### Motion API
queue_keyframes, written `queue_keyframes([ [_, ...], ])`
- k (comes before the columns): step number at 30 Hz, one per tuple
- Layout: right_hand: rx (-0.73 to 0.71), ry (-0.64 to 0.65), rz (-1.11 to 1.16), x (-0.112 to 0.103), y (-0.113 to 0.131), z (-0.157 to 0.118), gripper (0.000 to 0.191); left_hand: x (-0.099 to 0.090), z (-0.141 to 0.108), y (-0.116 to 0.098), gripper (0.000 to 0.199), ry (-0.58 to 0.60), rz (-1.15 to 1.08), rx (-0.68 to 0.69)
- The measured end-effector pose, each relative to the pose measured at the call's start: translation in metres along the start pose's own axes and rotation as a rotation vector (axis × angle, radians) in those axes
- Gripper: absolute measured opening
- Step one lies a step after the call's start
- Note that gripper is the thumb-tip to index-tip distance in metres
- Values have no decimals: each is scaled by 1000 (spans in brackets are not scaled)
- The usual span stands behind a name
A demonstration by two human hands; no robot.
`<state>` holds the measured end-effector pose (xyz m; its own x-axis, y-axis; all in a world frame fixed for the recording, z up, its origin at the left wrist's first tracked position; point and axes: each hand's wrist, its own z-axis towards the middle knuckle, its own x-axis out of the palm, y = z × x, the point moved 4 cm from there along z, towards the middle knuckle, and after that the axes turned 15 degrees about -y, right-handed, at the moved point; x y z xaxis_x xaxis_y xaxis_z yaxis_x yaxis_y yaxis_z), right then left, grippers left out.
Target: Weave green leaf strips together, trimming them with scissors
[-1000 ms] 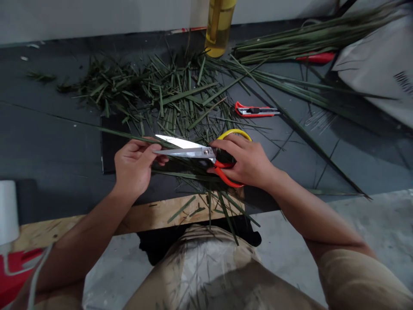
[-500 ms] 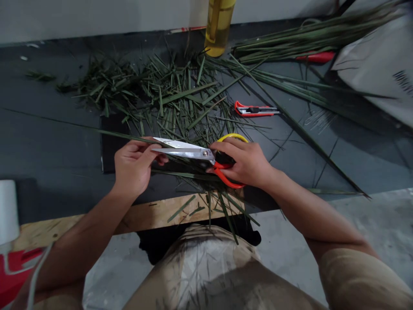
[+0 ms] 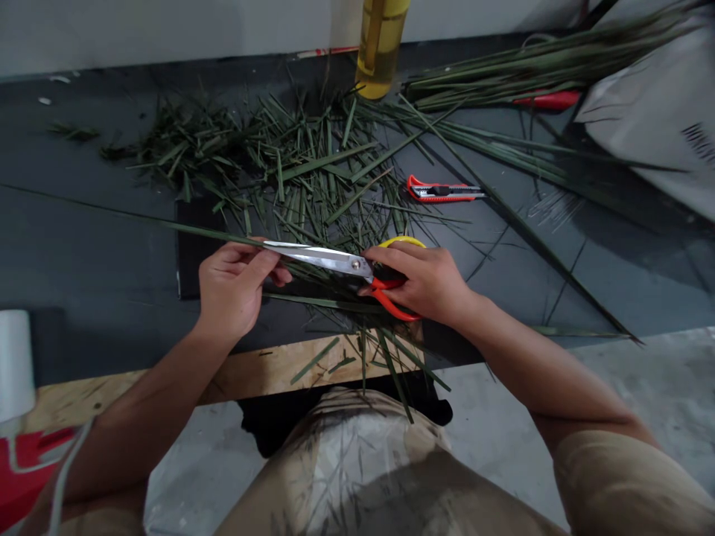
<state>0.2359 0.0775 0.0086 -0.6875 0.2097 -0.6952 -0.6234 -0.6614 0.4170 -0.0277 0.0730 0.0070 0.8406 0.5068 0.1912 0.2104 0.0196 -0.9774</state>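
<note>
At the edge of our dark table (image 3: 83, 253), our left hand (image 3: 232, 286) pinches a long green leaf (image 3: 139, 216) between its fingers. Our right hand (image 3: 418, 283) wraps tight around the orange scissors (image 3: 318, 257), blades almost shut. Holding the leaf tight helps us cut straight.

A pale wall (image 3: 139, 30) is running along the far side of the view, while a dark grey work surface (image 3: 72, 238) is stretching across the middle on a plywood edge (image 3: 112, 391). A speckled concrete floor (image 3: 642, 380) is showing below, under soft, diffuse light.
</note>
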Motion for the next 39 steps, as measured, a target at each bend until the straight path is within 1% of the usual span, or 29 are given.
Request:
queue_keyframes([
  [3, 13, 14, -3, 2, 1, -1, 50, -1, 0, 1, 30, 11, -21, 6],
  [7, -5, 22, 3, 4, 4, -1, 56, -2, -3, 3, 28, 38, 27, -22],
  [12, -6, 8, 33, 6, 4, -4, 55, -1, -6, 3, 27, 42, 39, -55],
  [18, 7, 21, 34, 6, 2, -3, 56, 1, -4, 3, 30, 83, 36, -39],
  [20, 0, 15, 24, 4, 0, -2, 56, 0, -1, 2, 27, 65, 3, -23],
  [22, -5, 11, 6, 3, 0, -1, 55, -2, 2, -1, 24, 24, -19, 2],
  [25, -16, -5, -29, 2, 1, 1, 52, -3, 4, -3, 22, -10, -18, 20],
  [28, -29, -18, -16, 1, 4, 2, 51, -2, 4, -3, 22, -3, -40, -12],
  [32, -30, -4, 31, 1, 7, 3, 54, -1, 2, 0, 23, 16, -80, -58],
  [36, -29, 19, 31, 2, 7, 1, 56, 0, 0, 1, 28, 33, -119, -71],
  [39, -3, 38, 22, 5, 5, -2, 55, -1, 0, 2, 27, 38, -116, -78],
])
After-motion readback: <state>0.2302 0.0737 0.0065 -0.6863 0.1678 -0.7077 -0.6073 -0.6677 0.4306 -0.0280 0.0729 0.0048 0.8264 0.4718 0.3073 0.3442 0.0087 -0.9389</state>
